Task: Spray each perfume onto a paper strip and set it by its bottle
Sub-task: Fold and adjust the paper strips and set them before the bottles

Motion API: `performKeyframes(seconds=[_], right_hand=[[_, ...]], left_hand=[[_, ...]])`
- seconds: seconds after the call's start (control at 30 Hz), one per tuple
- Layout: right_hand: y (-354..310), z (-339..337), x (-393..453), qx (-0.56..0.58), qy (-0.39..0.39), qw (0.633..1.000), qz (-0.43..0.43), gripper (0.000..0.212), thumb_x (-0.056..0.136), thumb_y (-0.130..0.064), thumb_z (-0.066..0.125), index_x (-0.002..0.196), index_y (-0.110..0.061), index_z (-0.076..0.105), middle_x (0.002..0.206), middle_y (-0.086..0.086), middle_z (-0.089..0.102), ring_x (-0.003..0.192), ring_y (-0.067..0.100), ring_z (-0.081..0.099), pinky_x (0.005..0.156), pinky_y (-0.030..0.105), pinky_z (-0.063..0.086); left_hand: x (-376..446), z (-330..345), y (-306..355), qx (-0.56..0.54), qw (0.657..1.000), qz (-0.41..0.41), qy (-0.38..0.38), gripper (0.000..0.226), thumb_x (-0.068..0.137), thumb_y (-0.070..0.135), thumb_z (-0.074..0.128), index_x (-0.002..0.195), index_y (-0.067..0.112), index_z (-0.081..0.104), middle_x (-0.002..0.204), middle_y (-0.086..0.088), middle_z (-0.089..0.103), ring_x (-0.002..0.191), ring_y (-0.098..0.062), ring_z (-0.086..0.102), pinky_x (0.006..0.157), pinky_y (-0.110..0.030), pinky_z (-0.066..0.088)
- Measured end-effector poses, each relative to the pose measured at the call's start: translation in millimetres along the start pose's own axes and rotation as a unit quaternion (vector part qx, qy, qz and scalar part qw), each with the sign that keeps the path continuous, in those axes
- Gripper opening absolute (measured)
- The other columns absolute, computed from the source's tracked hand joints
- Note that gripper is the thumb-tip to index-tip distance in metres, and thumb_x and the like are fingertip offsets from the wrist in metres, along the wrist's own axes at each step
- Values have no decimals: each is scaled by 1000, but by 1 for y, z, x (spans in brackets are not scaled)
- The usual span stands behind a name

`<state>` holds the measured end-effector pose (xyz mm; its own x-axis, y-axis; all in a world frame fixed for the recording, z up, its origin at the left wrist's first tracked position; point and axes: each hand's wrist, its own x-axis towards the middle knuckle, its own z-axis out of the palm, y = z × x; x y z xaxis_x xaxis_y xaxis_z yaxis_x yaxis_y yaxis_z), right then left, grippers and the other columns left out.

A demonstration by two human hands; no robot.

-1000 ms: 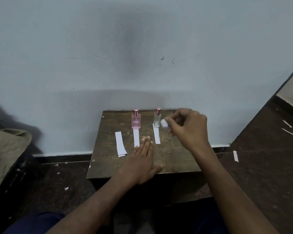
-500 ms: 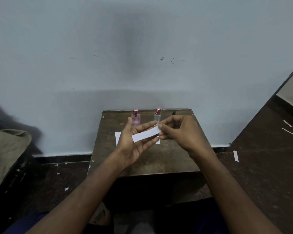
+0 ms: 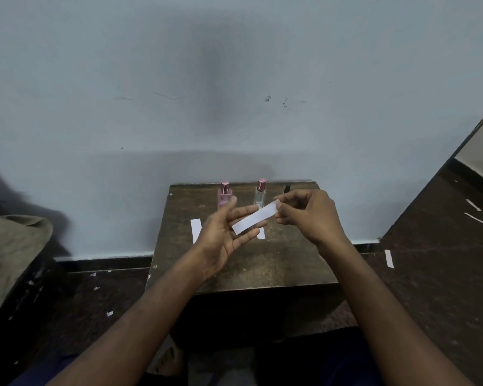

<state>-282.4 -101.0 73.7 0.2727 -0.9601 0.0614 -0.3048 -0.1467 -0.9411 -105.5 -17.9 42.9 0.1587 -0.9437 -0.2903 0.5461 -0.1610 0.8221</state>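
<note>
A pink perfume bottle (image 3: 225, 195) and a clear bottle with a pink cap (image 3: 260, 195) stand at the back of the small wooden table (image 3: 262, 268). Above the table my right hand (image 3: 308, 215) pinches the right end of a white paper strip (image 3: 255, 217). The strip slopes down to the left and lies across the spread fingers of my left hand (image 3: 222, 236), which is palm up with its thumb clear of the paper. Another strip (image 3: 195, 229) lies on the table at the left. The end of a third strip (image 3: 261, 233) shows below my left fingers.
A small dark object (image 3: 287, 188) sits at the table's back right. The table stands against a pale wall. Paper scraps (image 3: 388, 258) litter the dark floor on both sides. An olive cloth (image 3: 9, 254) lies at the far left.
A second ago my left hand lay flat on the table and my right was by the clear bottle. Both hands have since risen, with a paper strip between them.
</note>
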Motion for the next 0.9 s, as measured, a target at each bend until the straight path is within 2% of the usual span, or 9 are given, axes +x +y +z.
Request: performKeyframes(seconds=[0.07,0.17,0.33,0.53,0.73,0.9], right_hand=[[0,0,1,-9,12,1000,-3,10,94,-4,76,100,-10,81,79,4,81,71,19,80,74,28,66],[0,-1,1,-4,31,1000,-5,7,92,-5,79,99,-9,80,79,8,81,70,20,80,75,31,67],[1,-2,2,0,54,999,-7,5,90,-9,82,94,-9,79,77,7,80,69,20,80,79,39,67],[2,-3,3,17,60,998,-6,3,90,-9,82,92,-11,80,76,5,80,70,20,80,80,43,67],[6,-9,8,69,69,995,1,4,91,-11,82,94,-11,83,80,7,81,74,24,79,81,41,67],[9,-14,17,70,74,995,0,8,95,-12,78,100,-14,83,85,4,82,77,22,80,82,34,66]], left_hand=[[-1,0,-1,48,998,29,21,30,107,19,58,122,-1,73,123,-19,76,110,-29,77,93,-32,63],[-2,1,-2,92,993,46,56,20,106,3,57,113,4,76,113,-16,80,102,-23,80,90,-29,63],[-7,3,-1,112,990,60,52,17,105,2,59,113,4,74,106,-14,81,100,-20,80,88,-27,63],[-2,-2,-6,133,987,72,59,17,102,2,64,116,4,74,101,-14,82,98,-20,80,81,-22,64],[6,0,-9,147,985,69,61,15,101,2,66,113,3,75,98,-15,82,92,-19,81,73,-21,64],[10,5,-17,155,984,64,60,14,96,3,73,110,0,75,95,-17,82,86,-20,81,73,-23,65]])
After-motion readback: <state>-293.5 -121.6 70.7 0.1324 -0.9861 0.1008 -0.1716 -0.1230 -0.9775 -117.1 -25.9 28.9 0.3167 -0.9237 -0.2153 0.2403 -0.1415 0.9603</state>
